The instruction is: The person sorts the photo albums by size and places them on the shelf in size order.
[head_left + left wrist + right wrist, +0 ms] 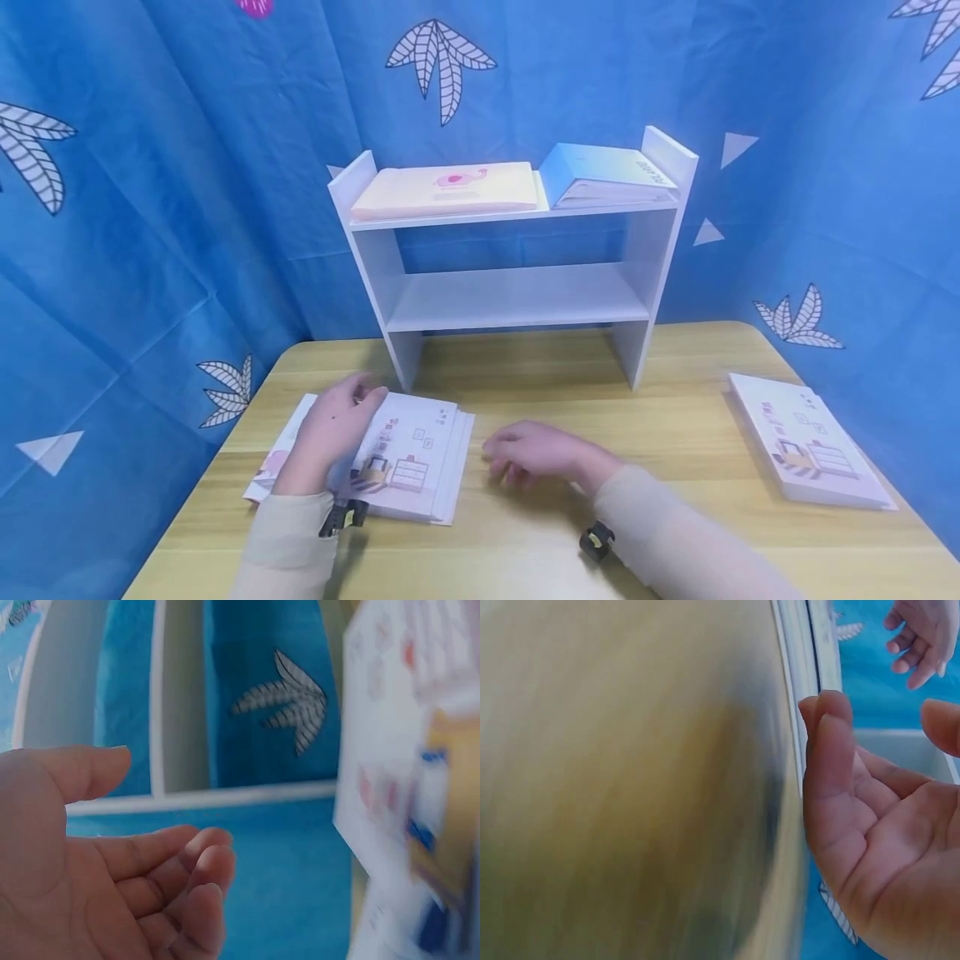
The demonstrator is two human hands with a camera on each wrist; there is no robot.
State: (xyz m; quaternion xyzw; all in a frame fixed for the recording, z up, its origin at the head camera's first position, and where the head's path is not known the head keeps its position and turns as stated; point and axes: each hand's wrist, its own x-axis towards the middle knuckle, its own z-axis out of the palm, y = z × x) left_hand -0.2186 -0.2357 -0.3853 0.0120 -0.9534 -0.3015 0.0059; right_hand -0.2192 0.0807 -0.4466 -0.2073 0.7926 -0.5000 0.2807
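Observation:
A stack of white illustrated books (408,462) lies on the left of the table, with another white book (279,457) partly hidden at its left. Over these books hovers my left hand (333,429). The left wrist view shows its palm empty, fingers loosely bent and thumb apart, with a book cover (375,772) off to the side. Right of the stack, my right hand (540,450) is low above the tabletop, its fingers relaxed. Nothing is between its thumb and fingers in the right wrist view.
A white two-tier shelf (517,296) stands at the back. Its top tier carries a cream book (442,196) with a pink elephant and a blue book (607,171). More white books (810,446) lie at the wooden table's (637,433) right edge. Blue curtain (517,75) surrounds it.

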